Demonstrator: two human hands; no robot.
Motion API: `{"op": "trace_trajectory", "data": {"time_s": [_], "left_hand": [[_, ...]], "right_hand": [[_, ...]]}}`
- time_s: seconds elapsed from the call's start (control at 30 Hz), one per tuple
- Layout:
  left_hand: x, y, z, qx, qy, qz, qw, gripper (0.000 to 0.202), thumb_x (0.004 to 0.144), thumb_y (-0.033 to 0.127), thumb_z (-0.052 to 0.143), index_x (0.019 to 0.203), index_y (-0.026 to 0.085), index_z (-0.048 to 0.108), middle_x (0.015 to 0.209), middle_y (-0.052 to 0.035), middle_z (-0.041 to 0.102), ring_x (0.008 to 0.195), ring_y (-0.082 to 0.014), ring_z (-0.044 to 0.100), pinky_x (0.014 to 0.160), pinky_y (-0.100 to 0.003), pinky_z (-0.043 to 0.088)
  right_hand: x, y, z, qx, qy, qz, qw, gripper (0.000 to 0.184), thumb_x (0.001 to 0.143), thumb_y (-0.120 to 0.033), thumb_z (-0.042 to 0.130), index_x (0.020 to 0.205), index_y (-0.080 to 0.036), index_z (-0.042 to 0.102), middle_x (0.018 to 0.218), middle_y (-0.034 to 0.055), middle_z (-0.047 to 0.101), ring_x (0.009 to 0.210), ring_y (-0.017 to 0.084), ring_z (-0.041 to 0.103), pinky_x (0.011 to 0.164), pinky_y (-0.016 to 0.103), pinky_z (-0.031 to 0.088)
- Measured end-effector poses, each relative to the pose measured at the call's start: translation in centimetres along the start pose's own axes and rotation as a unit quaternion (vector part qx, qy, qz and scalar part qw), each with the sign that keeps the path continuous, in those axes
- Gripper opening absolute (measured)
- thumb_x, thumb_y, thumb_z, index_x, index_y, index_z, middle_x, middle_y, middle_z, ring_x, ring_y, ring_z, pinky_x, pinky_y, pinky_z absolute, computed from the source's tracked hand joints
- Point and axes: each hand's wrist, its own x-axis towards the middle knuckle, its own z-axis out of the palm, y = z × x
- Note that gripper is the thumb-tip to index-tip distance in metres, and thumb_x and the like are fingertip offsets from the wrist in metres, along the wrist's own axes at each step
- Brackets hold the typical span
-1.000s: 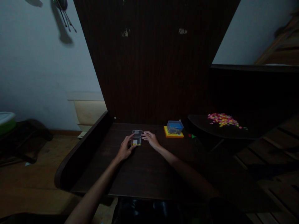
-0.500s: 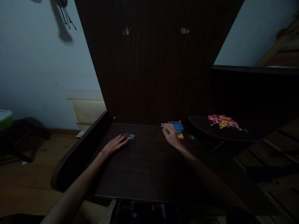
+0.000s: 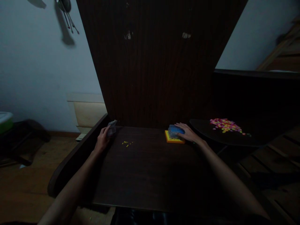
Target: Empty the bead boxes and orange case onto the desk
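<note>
At the desk's left side my left hand [image 3: 102, 138] is closed on a small clear plastic box [image 3: 112, 128], whose lid stands tilted up. Several tiny yellow pieces [image 3: 126, 143] lie scattered on the dark desk to the right of that hand. My right hand [image 3: 187, 132] has its fingers wrapped over a small see-through box with blue in it [image 3: 174, 131]. This box rests on top of a flat yellow case [image 3: 172, 139] near the back right of the desk top.
A heap of pink, red and yellow bits [image 3: 226, 125] lies on a dark rounded shelf [image 3: 246, 140] at the right. The dark wooden desk [image 3: 140, 175] has a raised side panel [image 3: 70, 162] on the left and a tall back panel [image 3: 152, 68].
My left hand has lifted the clear box up and leftward, and yellow pieces now show on the desk. The right hand has moved right, onto the blue box, which now sits on the yellow case.
</note>
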Motion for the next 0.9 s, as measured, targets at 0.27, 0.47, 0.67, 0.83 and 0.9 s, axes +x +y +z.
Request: {"op": "trace_trajectory", "data": {"time_s": [0.27, 0.47, 0.67, 0.83, 0.9], "left_hand": [[1.1, -0.4, 2.1, -0.060, 0.001, -0.177, 0.982, 0.061, 0.082, 0.040, 0.064, 0.134, 0.014, 0.048, 0.129, -0.0162, 0.062, 0.116, -0.0298, 0.061, 0.100, -0.042, 0.049], [2.5, 0.0, 2.5, -0.081, 0.005, -0.280, 0.957, 0.050, 0.080, 0.039, 0.068, 0.123, 0.015, 0.059, 0.116, -0.0142, 0.070, 0.109, -0.0284, 0.066, 0.094, -0.038, 0.051], [2.8, 0.1, 2.9, -0.077, 0.011, -0.317, 0.945, 0.037, 0.082, 0.038, 0.065, 0.109, 0.012, 0.067, 0.105, -0.0140, 0.073, 0.098, -0.0258, 0.069, 0.085, -0.035, 0.055], [2.0, 1.0, 3.1, -0.070, 0.010, -0.327, 0.942, 0.040, 0.084, 0.039, 0.062, 0.112, 0.011, 0.066, 0.101, -0.0121, 0.074, 0.086, -0.0223, 0.072, 0.076, -0.032, 0.057], [1.9, 1.4, 2.9, -0.063, 0.006, -0.316, 0.947, 0.042, 0.084, 0.041, 0.062, 0.116, 0.013, 0.065, 0.100, -0.0103, 0.074, 0.087, -0.0221, 0.071, 0.077, -0.031, 0.057]], "right_hand": [[0.0, -2.5, -0.7, 0.057, 0.059, -0.033, 0.996, 0.052, 0.081, -0.047, 0.062, 0.127, -0.022, 0.059, 0.127, 0.0112, 0.061, 0.119, 0.031, 0.054, 0.104, 0.052, 0.041], [-1.3, -7.7, 0.1, 0.119, 0.069, -0.052, 0.989, 0.051, 0.081, -0.048, 0.065, 0.125, -0.022, 0.059, 0.127, 0.0105, 0.060, 0.117, 0.028, 0.056, 0.103, 0.048, 0.043], [-3.8, -10.9, 3.7, 0.195, 0.009, -0.041, 0.980, 0.054, 0.078, -0.048, 0.069, 0.125, -0.022, 0.060, 0.131, 0.0107, 0.059, 0.123, 0.029, 0.053, 0.107, 0.050, 0.039], [-5.1, -11.3, 5.9, 0.235, -0.026, -0.027, 0.971, 0.056, 0.075, -0.046, 0.073, 0.124, -0.021, 0.061, 0.132, 0.0127, 0.059, 0.122, 0.031, 0.055, 0.106, 0.052, 0.040], [-5.2, -11.3, 6.3, 0.242, -0.031, -0.026, 0.969, 0.056, 0.074, -0.045, 0.073, 0.123, -0.020, 0.061, 0.131, 0.0134, 0.059, 0.121, 0.031, 0.055, 0.105, 0.051, 0.041]]}}
